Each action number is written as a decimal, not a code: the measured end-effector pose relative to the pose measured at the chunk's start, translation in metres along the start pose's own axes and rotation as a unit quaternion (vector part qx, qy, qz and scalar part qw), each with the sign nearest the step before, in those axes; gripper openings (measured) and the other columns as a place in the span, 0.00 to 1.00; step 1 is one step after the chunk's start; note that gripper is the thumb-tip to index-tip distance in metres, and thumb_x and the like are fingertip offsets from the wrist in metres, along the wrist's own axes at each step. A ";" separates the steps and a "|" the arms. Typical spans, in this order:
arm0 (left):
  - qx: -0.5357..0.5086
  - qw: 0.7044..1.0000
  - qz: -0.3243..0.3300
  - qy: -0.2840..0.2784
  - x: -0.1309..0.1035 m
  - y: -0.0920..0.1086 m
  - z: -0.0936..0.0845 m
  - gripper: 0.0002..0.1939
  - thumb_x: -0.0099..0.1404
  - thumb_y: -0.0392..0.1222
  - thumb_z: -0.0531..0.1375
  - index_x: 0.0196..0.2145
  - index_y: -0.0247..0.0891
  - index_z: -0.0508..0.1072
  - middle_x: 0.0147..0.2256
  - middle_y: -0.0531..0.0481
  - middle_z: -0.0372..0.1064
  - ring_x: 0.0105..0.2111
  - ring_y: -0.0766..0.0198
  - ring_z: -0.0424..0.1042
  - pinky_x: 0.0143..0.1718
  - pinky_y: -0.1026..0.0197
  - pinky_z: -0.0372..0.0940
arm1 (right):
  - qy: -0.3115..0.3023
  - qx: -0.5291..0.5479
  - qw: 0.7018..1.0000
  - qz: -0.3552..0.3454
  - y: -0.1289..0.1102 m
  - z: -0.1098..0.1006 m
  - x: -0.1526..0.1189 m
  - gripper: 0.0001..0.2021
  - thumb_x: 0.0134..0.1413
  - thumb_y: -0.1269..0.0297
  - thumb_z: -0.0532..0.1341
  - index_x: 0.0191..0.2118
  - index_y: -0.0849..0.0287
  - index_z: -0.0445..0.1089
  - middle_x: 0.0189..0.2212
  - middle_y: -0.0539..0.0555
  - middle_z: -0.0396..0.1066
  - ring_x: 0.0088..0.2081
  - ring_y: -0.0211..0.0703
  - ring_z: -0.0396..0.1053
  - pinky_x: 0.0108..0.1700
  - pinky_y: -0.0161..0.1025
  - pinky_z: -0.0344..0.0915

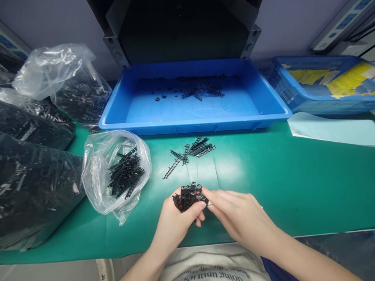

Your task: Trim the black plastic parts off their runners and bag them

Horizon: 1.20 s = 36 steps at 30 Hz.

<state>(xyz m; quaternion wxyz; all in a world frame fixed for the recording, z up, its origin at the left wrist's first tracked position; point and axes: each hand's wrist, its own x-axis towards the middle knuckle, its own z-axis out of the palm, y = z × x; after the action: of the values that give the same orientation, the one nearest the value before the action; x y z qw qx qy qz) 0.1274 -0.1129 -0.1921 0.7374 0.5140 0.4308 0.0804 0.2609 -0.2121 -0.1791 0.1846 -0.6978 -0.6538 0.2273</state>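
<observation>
My left hand [180, 214] is closed round a bunch of small black plastic strips [188, 196], whose ends stick up above the fingers. My right hand [234, 208] meets it from the right, with thumb and forefinger pinched at the bunch's right side on one of the pieces. The exact piece between those fingertips is partly hidden. Beyond my hands, a loose pile of the same ladder-like black strips [202, 148] lies on the green table mat [281, 175]. To the left, an opened clear plastic bag [90, 171] holds many more of them.
A blue tray [187, 127] with scattered black pieces stands at the back under a dark shelf [181, 31]. Full plastic bags [35, 187] crowd the left side. At the back right are a blue basket [310, 103] with yellow material and a pale sheet [331, 128].
</observation>
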 end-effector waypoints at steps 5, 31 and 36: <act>0.022 1.000 0.001 -0.005 0.001 -0.002 0.001 0.06 0.55 0.39 0.60 0.30 0.35 0.67 0.17 0.57 0.67 0.16 0.70 0.64 0.20 0.69 0.61 | 0.004 0.000 1.000 0.007 0.001 0.004 0.000 0.19 0.62 0.68 0.43 0.55 0.62 0.61 0.34 0.52 0.73 0.30 0.41 0.70 0.24 0.35 0.58; -0.141 0.989 -0.042 0.013 -0.002 -0.003 -0.008 0.19 0.52 0.45 0.64 0.38 0.29 0.70 0.18 0.54 0.65 0.18 0.71 0.62 0.22 0.68 0.57 | 0.048 -0.117 0.977 0.174 0.080 -0.021 0.073 0.14 0.56 0.65 0.57 0.49 0.58 0.65 0.45 0.58 0.65 0.40 0.50 0.68 0.36 0.40 0.65; -0.218 0.972 -0.087 0.000 -0.001 -0.003 -0.014 0.21 0.48 0.43 0.68 0.37 0.30 0.71 0.19 0.52 0.65 0.20 0.71 0.63 0.23 0.70 0.58 | 0.016 -0.110 0.982 0.154 0.094 -0.027 0.085 0.06 0.54 0.66 0.59 0.38 0.61 0.68 0.37 0.58 0.67 0.38 0.50 0.68 0.34 0.39 0.62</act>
<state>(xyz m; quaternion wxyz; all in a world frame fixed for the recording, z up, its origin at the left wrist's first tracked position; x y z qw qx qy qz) 0.1159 -0.1048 -0.1952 0.8359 0.3018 0.4457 0.1074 0.3569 -0.1332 -0.2154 0.0801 -0.8097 -0.5566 0.1681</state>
